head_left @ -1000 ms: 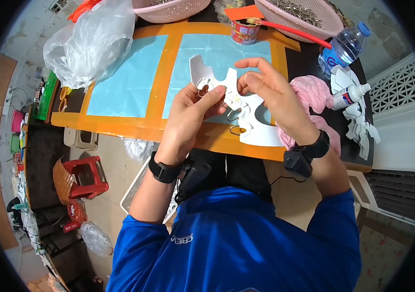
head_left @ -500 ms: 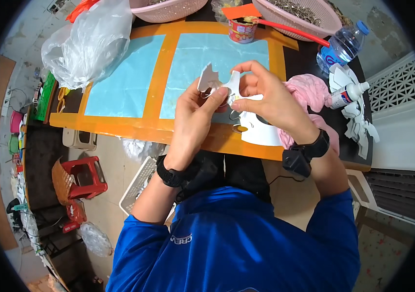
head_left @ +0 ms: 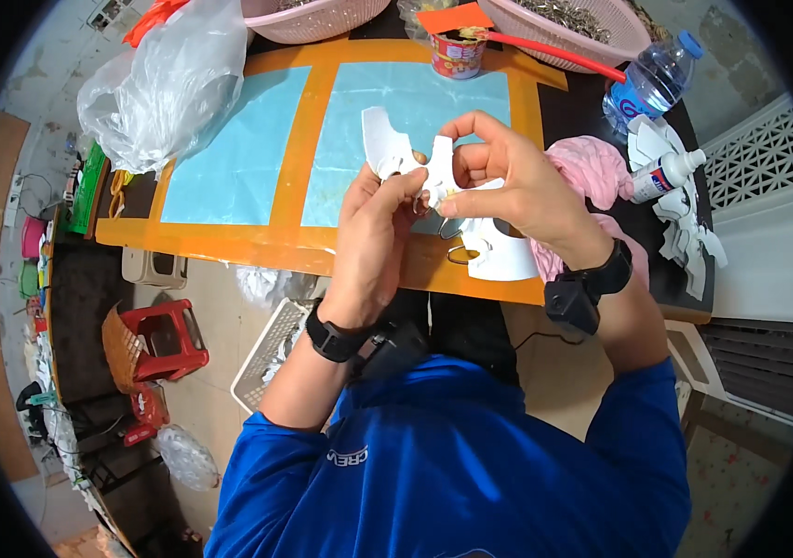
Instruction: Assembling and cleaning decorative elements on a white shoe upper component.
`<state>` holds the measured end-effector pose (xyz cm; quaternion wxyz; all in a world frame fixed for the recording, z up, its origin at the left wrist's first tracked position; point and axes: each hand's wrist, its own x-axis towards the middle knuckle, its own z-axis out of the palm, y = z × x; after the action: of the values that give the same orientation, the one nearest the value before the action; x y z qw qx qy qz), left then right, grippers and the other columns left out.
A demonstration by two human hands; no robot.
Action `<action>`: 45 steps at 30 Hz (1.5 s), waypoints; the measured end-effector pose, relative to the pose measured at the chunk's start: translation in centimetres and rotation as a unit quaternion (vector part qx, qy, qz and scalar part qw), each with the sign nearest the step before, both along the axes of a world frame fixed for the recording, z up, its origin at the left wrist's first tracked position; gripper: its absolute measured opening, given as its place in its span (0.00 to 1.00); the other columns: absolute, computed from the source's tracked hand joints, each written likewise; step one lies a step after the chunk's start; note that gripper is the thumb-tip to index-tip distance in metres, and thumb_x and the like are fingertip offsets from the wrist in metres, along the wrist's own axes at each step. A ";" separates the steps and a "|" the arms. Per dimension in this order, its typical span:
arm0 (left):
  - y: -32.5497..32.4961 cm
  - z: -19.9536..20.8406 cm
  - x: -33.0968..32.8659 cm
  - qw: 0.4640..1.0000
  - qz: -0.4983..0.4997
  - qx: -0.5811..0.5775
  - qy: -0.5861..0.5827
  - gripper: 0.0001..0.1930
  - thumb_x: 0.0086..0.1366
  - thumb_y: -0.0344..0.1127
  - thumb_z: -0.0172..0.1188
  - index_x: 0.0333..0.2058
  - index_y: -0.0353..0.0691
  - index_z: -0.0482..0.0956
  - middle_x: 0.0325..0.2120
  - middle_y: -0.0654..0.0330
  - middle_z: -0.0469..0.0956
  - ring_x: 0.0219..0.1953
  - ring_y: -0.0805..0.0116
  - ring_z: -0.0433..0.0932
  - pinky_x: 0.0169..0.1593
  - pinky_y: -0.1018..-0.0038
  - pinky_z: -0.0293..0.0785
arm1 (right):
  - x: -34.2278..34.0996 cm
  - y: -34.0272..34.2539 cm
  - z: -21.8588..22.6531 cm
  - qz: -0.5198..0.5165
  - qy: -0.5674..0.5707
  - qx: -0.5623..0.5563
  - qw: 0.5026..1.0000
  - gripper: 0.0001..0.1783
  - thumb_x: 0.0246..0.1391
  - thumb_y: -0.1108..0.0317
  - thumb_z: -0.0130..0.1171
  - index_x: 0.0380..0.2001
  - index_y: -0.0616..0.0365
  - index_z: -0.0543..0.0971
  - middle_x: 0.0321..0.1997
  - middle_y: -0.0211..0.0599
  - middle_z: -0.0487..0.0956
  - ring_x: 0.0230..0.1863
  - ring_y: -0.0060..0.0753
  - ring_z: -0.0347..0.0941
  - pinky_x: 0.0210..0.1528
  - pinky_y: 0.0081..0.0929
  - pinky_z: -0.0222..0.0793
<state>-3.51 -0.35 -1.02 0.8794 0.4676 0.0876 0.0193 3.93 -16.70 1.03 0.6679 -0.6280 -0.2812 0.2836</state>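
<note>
Above the table's near part, my left hand (head_left: 373, 228) pinches a white cut-out card (head_left: 385, 139) between thumb and fingers. My right hand (head_left: 508, 186) grips another white cut-out card (head_left: 443, 158), its thumb and fingers close to the left thumb. The two cards meet between the hands; fingers hide part of the join. Below the right hand, a further white cut-out card (head_left: 503, 259) lies by the table edge, with thin metal rings (head_left: 459, 254) at its left side. A pink cloth (head_left: 587, 172) lies just right of my right hand.
A small red tub (head_left: 457, 58) with a red-handled tool stands at the back, between pink baskets (head_left: 317, 20) of metal pieces. A plastic bag (head_left: 168, 93) lies at left. At right are a water bottle (head_left: 652, 88), a white glue bottle (head_left: 666, 175) and stacked white cut-outs (head_left: 685, 232).
The left card has turned so its broad white face shows, and my left hand has rotated with it. My right hand keeps its grip in nearly the same place.
</note>
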 end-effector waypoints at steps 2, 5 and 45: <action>0.5 0.5 -0.1 0.999 -0.036 -0.028 0.014 0.13 0.68 0.40 0.55 0.45 0.38 0.73 0.32 0.66 0.74 0.34 0.77 0.72 0.41 0.78 0.67 | 0.0 0.0 0.2 0.007 0.019 0.006 1.000 0.29 0.46 0.79 0.65 0.52 0.59 0.65 0.39 0.38 0.80 0.41 0.22 0.75 0.44 0.20 0.68; 1.7 0.6 -0.3 0.997 -0.067 -0.030 0.013 0.17 0.69 0.46 0.52 0.46 0.37 0.73 0.33 0.65 0.74 0.36 0.75 0.73 0.42 0.77 0.68 | 0.3 0.0 -0.1 0.012 -0.005 -0.013 1.000 0.30 0.46 0.79 0.66 0.52 0.60 0.65 0.36 0.36 0.80 0.38 0.20 0.74 0.41 0.18 0.67; 1.7 0.6 -1.4 0.986 -0.017 0.165 0.005 0.33 0.58 0.30 0.69 0.55 0.33 0.57 0.41 0.56 0.75 0.38 0.69 0.80 0.38 0.77 0.77 | -0.1 0.9 -0.9 -0.033 -0.100 -0.007 0.994 0.27 0.56 0.75 0.60 0.58 0.59 0.65 0.33 0.30 0.77 0.37 0.15 0.72 0.38 0.16 0.67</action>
<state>-4.92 1.36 -0.46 0.7902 0.6074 0.0796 0.0161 3.78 -15.81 0.14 0.6413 -0.6667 -0.3236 0.1990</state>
